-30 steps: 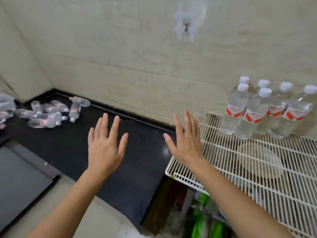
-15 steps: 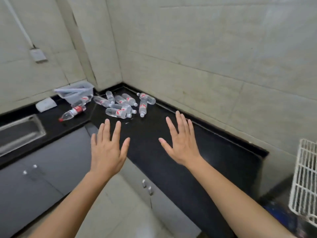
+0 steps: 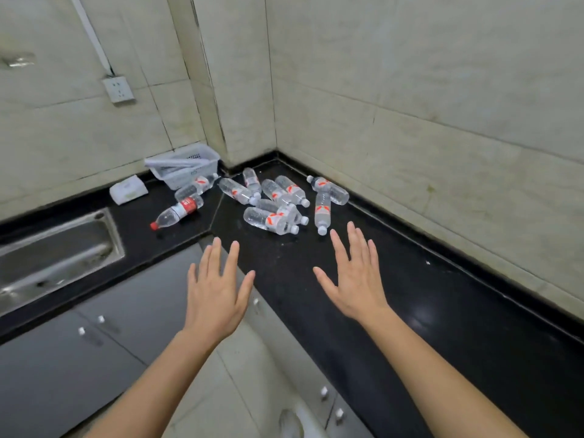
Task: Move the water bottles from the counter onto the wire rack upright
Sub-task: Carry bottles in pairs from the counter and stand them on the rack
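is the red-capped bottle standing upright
No, the red-capped clear plastic bottle lies on its side on the black counter.

Bottles [image 3: 278, 203] on counter [image 3: 410, 295] corner, basket [image 3: 185, 169] left, sink [image 3: 53, 254] further left

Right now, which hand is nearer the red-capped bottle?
Left. The left hand hovers just right of the red-capped bottle; the right hand is farther right, near the white-capped bottles.

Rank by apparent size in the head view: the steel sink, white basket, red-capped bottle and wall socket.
Largest to smallest:
steel sink, cut off by the frame edge
white basket
red-capped bottle
wall socket
The sink is also nearest the camera.
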`<state>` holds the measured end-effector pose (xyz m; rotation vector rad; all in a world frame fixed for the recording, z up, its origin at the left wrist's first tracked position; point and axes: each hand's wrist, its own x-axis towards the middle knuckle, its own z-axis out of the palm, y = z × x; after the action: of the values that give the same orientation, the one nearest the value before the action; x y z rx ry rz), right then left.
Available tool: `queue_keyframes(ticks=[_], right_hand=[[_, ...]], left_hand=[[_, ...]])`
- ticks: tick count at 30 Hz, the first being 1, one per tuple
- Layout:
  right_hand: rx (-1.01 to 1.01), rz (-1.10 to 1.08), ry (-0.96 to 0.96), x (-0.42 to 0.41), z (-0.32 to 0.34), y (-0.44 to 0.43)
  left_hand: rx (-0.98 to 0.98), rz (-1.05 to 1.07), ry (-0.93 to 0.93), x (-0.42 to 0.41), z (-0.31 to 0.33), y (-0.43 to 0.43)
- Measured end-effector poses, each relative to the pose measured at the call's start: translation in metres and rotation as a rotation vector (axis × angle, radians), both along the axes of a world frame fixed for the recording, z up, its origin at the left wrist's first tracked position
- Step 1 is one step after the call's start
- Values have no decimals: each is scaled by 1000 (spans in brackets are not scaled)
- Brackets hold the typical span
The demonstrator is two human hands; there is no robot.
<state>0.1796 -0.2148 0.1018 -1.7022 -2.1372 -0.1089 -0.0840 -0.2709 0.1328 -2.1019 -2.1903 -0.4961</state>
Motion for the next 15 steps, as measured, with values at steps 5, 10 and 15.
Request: queue_keyframes(ticks=[5,10,15], right_hand=[[-70,-52,61,-27,-6,111],[-152,-92,63,-49,-15,191],[-267,-154,86,-75,-52,223]], left_hand=[[-58,-23,33,-34,7,116],[-102,-78,49,-61,3,209],[-162,-125,-10,-78,-27,280]])
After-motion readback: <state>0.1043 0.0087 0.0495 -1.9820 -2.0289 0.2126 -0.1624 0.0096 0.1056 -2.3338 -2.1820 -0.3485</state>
